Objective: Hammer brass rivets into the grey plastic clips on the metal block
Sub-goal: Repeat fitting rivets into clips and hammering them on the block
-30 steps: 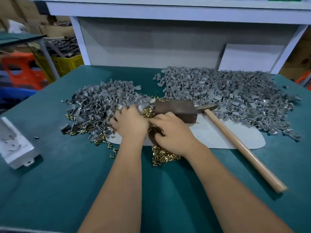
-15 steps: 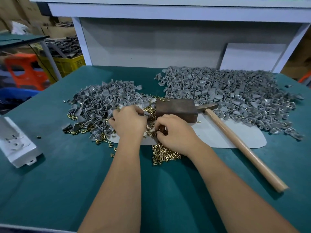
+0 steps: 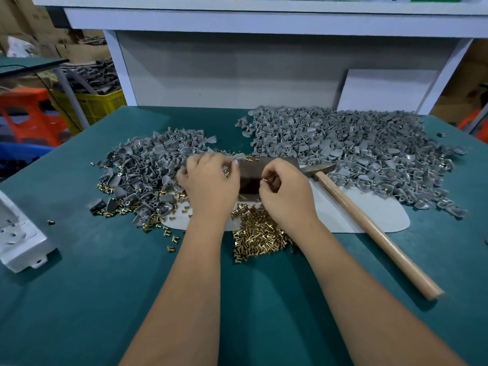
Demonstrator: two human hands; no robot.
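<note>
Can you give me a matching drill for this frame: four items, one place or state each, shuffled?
Items
1. wooden-handled hammer
2. loose pile of brass rivets
3. larger heap of grey plastic clips
4. white plastic socket strip

Places or states
A. at the table's left edge
B. far right part of the table
C. lying unheld, head against the dark metal block
D. on the green mat between the two forearms

Pairs: 1-C, 2-D, 3-B, 4-A
</note>
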